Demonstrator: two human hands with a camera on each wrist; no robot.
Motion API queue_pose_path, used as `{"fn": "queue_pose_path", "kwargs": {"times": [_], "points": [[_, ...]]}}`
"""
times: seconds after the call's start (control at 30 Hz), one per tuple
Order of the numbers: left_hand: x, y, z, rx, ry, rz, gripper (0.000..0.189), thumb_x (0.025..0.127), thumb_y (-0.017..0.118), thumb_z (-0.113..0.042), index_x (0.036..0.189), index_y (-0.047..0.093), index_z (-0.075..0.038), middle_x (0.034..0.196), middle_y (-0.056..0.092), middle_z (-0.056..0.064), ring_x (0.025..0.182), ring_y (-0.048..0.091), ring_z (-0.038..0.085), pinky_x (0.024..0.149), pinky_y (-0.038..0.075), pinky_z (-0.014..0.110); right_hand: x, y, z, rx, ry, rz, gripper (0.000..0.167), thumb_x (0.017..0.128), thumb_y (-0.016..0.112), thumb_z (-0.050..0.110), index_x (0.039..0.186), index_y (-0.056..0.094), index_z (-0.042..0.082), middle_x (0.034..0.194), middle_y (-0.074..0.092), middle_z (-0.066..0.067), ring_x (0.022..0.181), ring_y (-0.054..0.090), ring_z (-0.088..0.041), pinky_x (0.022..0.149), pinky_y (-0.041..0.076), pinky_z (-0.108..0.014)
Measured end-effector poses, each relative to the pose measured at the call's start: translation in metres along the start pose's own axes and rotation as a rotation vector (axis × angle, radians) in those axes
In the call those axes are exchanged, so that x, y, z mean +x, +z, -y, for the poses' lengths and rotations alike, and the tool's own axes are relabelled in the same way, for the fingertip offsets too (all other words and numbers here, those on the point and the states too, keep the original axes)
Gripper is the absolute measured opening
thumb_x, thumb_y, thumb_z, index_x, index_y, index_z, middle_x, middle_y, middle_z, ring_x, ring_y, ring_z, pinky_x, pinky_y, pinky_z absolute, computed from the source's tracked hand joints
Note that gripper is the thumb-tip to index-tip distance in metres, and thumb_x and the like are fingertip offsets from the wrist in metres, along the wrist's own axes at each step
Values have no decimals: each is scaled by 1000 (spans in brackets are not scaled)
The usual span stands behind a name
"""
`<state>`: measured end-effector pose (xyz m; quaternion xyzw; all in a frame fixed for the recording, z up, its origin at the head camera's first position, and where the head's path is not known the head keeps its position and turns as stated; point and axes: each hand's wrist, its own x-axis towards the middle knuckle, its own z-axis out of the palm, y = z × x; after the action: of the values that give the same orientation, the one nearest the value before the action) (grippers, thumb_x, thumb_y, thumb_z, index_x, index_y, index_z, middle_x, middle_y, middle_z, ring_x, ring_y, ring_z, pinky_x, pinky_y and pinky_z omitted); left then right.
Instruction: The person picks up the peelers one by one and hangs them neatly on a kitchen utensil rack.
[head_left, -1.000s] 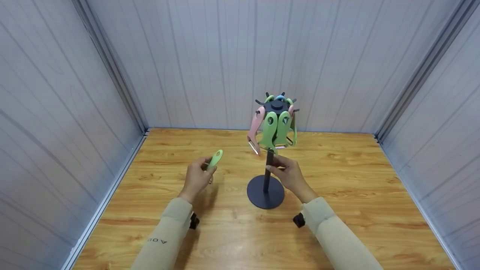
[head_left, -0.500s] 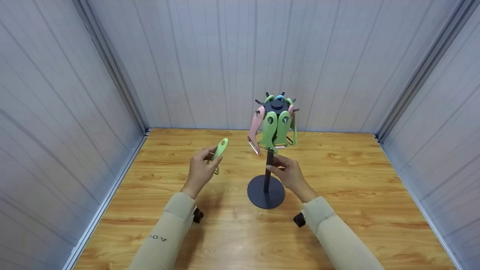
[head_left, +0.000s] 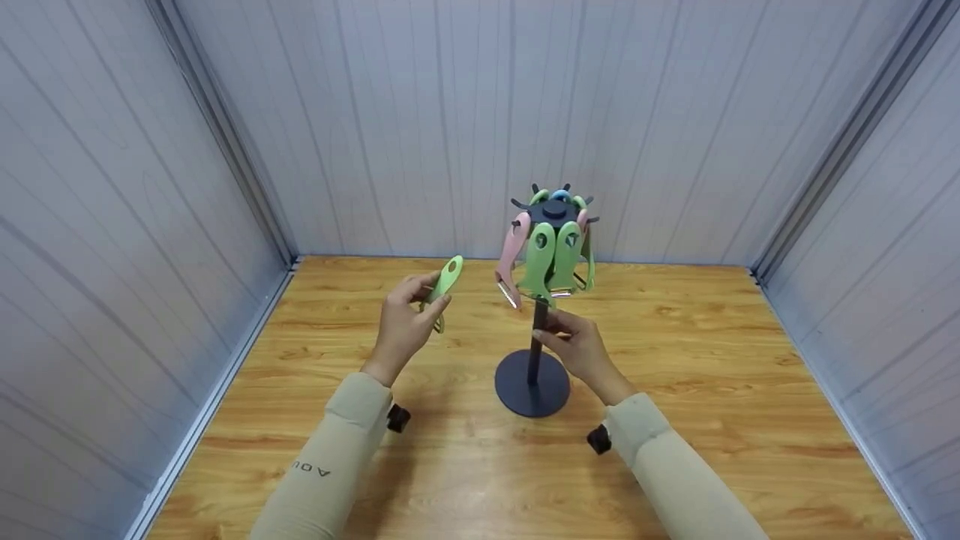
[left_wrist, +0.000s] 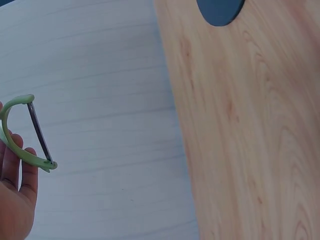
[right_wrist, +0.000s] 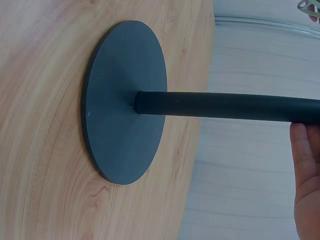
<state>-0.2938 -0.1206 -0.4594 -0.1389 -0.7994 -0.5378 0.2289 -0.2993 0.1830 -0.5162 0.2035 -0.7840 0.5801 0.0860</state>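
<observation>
My left hand (head_left: 407,319) pinches a green peeler (head_left: 448,277) by its handle, raised over the table left of the rack. The peeler's holed end points up; its metal blade (left_wrist: 40,132) shows in the left wrist view. My right hand (head_left: 579,345) grips the post (head_left: 537,349) of a dark rotating-style rack with thumb and fingers, just under the hanging peelers. On the rack's hooks hang a pink peeler (head_left: 513,247), a green peeler (head_left: 539,259), another green peeler (head_left: 566,256) beside it and several more behind, among them a blue one mostly hidden.
The rack's round base (right_wrist: 125,105) stands flat on the wood-grain table (head_left: 675,450). Pale panel walls (head_left: 480,127) enclose the table at the back and both sides. Bare hooks (head_left: 517,203) stick out near the rack's top.
My left hand has moved up and slightly right, toward the rack, carrying the green peeler. The right hand and the rack have stayed nearly still.
</observation>
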Motion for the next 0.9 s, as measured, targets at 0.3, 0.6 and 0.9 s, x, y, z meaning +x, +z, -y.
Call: {"fn": "queue_pose_path", "kwargs": {"times": [0.3, 0.6, 0.9], "points": [[10, 0, -22, -10, 83, 21, 39, 97, 82, -6, 134, 73, 2, 116, 75, 17, 100, 71, 30, 93, 61, 53, -1, -1, 2, -15, 19, 16, 14, 102, 74, 1, 114, 79, 0, 105, 78, -16, 97, 73, -15, 84, 66, -25], [20, 0, -39, 8, 153, 5, 36, 97, 82, -6, 131, 75, 3, 114, 76, 17, 98, 73, 29, 90, 63, 42, 0, -1, 1, -6, 16, 24, 16, 101, 75, 0, 116, 78, -2, 105, 78, -18, 97, 74, -20, 84, 66, -25], [28, -1, -54, -17, 181, 2, 37, 97, 82, -5, 131, 74, 4, 115, 75, 19, 99, 74, 31, 92, 64, 45, -1, -2, 0, -10, 15, 20, 16, 101, 75, 0, 116, 79, 2, 107, 78, -17, 100, 75, -25, 87, 66, -28]]}}
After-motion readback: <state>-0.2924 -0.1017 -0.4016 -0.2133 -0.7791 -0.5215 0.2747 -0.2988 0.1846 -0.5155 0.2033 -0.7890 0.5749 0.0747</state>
